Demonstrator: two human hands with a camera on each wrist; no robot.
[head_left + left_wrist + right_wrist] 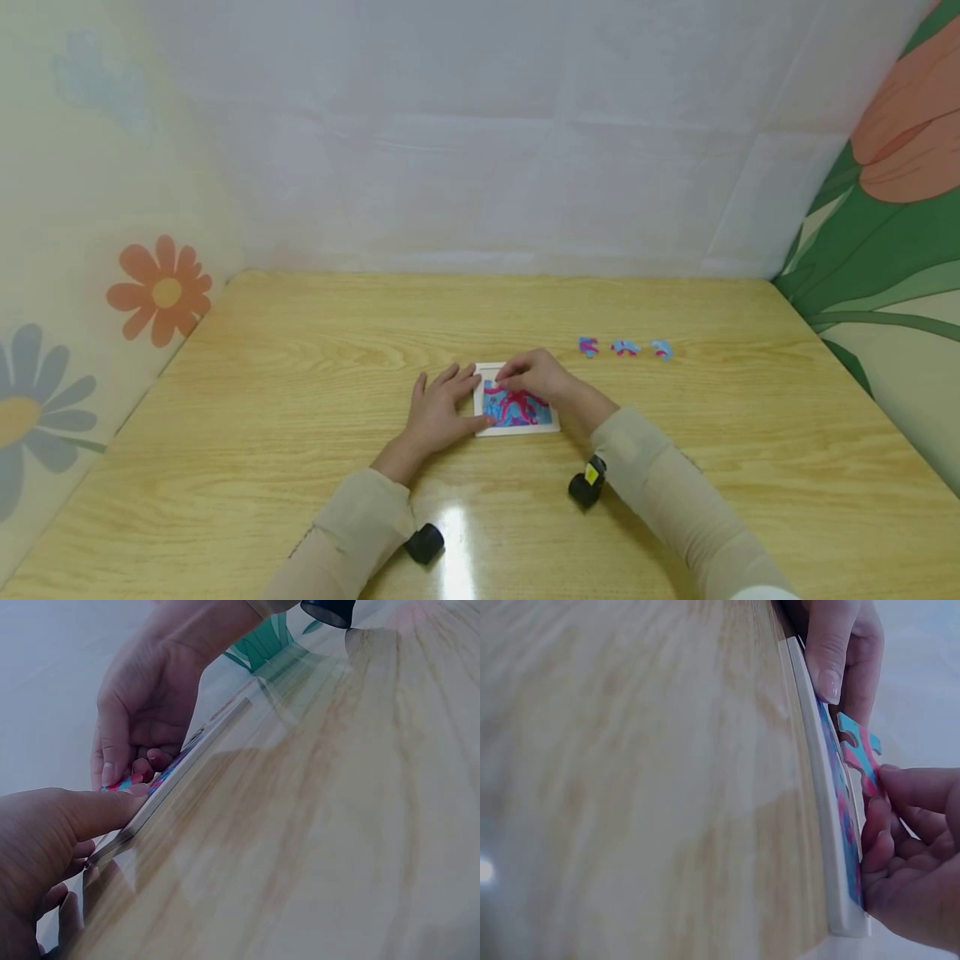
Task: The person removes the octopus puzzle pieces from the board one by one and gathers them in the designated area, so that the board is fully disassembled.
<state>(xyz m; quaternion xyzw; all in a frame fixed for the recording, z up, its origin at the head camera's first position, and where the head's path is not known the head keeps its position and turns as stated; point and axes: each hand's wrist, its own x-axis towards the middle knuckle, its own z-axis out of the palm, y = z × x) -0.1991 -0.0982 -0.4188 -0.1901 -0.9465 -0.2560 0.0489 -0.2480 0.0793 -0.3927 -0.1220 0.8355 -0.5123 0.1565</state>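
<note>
A small jigsaw puzzle in a white frame (517, 432) lies on the table, showing a pink octopus-like figure on blue. My left hand (441, 412) rests at the frame's left side, fingers spread, with the thumb on the lower left corner and a fingertip at the upper left. Between thumb and fingers, my right hand (543, 379) pinches a blue and pink puzzle piece (861, 750). In the right wrist view that piece is tilted above the frame's upper left part, close to the left thumb. The right hand's other fingers are curled over the puzzle.
Three loose puzzle pieces lie in a row beyond the right hand: one at left (588, 347), a middle one (625, 347) and one at right (662, 349). The wooden table (300, 333) meets a white cloth backdrop (480, 167). Flower-painted panels flank both sides.
</note>
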